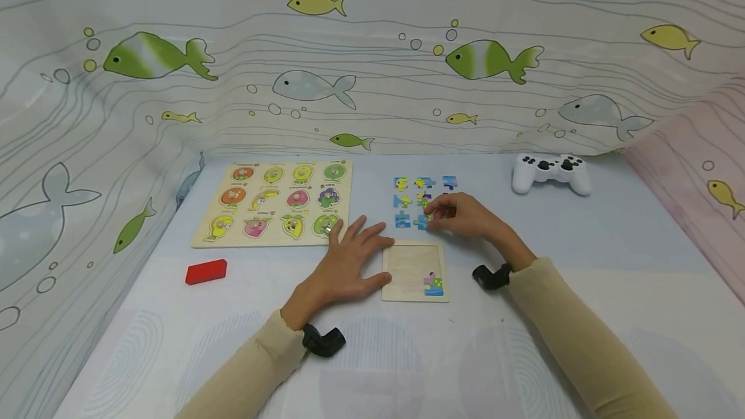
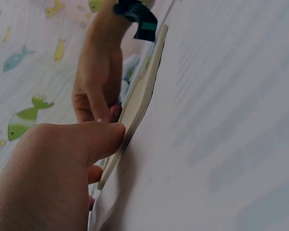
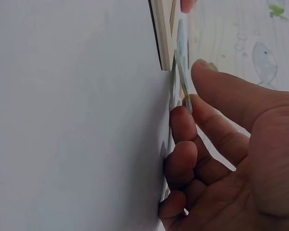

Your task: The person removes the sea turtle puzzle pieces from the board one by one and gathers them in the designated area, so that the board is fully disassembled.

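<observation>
My left hand [image 1: 348,269] lies with fingers spread beside a square wooden puzzle tray [image 1: 407,270]. Its thumb and a fingertip touch the tray's left side, and the left wrist view shows the thumb on the tray edge [image 2: 143,98]. A joined colourful jigsaw section [image 1: 433,285] fills the tray's lower right corner. Beyond the tray, my right hand [image 1: 464,214] reaches down to the loose jigsaw pieces. Its curled fingers hold one piece [image 1: 423,222], seen tilted and edge-on as a thin jigsaw piece [image 3: 184,84] in the right wrist view. Other pieces [image 1: 401,201] lie in rows, partly hidden by this hand.
A wooden fruit puzzle board [image 1: 273,205] lies at the left, its near right corner close to my left fingers. A red block [image 1: 206,271] sits in front of it. At the back right is a white game controller [image 1: 550,176]. A fish-patterned curtain [image 1: 396,96] borders the table.
</observation>
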Motion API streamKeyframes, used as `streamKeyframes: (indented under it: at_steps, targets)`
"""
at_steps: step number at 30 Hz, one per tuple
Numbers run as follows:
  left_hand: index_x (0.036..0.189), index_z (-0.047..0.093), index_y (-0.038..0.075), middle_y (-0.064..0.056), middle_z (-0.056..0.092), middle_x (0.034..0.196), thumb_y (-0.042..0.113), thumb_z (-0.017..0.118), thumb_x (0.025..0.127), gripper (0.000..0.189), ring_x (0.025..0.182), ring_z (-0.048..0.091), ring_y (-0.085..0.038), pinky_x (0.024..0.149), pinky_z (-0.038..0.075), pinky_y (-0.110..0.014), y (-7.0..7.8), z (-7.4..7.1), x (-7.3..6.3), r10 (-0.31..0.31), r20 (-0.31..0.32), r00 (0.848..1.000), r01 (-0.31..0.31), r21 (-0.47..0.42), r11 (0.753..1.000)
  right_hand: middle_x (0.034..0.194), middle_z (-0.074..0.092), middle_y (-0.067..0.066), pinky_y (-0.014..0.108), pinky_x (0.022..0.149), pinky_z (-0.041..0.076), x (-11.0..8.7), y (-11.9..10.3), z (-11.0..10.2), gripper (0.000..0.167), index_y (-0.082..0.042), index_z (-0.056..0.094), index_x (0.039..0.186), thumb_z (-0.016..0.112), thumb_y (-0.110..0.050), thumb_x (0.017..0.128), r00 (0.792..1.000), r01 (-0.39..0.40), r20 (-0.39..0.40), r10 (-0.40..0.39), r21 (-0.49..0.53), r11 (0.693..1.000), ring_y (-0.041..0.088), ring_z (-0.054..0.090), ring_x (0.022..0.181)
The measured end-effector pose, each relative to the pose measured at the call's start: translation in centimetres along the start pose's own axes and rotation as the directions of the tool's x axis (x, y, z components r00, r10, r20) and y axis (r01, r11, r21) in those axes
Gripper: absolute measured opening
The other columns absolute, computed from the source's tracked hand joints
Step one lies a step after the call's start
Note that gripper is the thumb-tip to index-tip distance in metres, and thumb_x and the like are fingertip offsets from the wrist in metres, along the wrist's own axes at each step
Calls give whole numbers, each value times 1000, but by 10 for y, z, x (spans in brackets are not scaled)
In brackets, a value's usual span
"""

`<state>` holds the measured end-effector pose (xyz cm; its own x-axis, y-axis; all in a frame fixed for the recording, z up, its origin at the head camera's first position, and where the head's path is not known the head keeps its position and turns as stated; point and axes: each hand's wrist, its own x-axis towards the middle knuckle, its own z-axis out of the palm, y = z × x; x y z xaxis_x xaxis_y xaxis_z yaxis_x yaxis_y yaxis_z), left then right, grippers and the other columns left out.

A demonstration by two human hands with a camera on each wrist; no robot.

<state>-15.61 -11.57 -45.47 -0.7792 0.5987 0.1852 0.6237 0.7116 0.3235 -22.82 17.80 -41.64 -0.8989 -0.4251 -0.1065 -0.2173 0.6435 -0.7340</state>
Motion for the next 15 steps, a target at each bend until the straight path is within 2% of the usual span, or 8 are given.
streamKeyframes:
  at_steps: [15]
  targets:
    - [143, 55, 29, -5, 43, 162, 58, 55, 92, 60, 155, 25, -41, 119, 6, -71, 1, -1, 0, 5, -8, 1000, -5, 7, 1000, 94, 67, 6, 30, 78, 44, 1, 1, 6, 28, -8, 73, 110, 83, -16, 85, 998, 27, -57, -31, -65, 998, 20, 54, 87]
